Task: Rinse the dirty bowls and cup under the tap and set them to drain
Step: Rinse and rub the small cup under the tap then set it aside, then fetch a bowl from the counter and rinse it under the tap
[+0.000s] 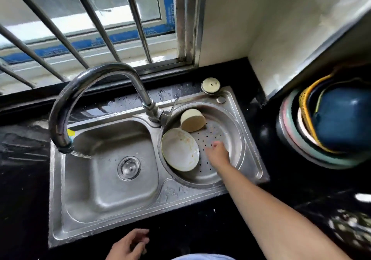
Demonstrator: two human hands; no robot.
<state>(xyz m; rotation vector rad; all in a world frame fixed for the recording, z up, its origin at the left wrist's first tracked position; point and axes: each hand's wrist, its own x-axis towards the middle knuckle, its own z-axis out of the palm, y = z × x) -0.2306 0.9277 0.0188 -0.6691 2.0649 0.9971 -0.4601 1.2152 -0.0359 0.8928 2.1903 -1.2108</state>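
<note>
A white bowl (180, 149) with brownish stains leans tilted in the round perforated drain basin (234, 137) on the sink's right side. Behind it a cream bowl (192, 120) lies on its side, its opening facing away. My right hand (217, 153) reaches into this basin just right of the white bowl, fingers apart, holding nothing. My left hand (128, 245) hovers over the counter's front edge, fingers loosely curled and holding nothing. The curved tap (84, 91) arches over the left sink bowl (112, 159); I cannot tell whether water runs from it. No cup is visible.
The left sink bowl has a metal drain strainer (128, 168). A round knob (210, 84) sits at the sink's back right. A stack of coloured plastic basins (329, 123) stands on the black counter (281, 159) at right. A barred window (90, 29) runs behind the tap.
</note>
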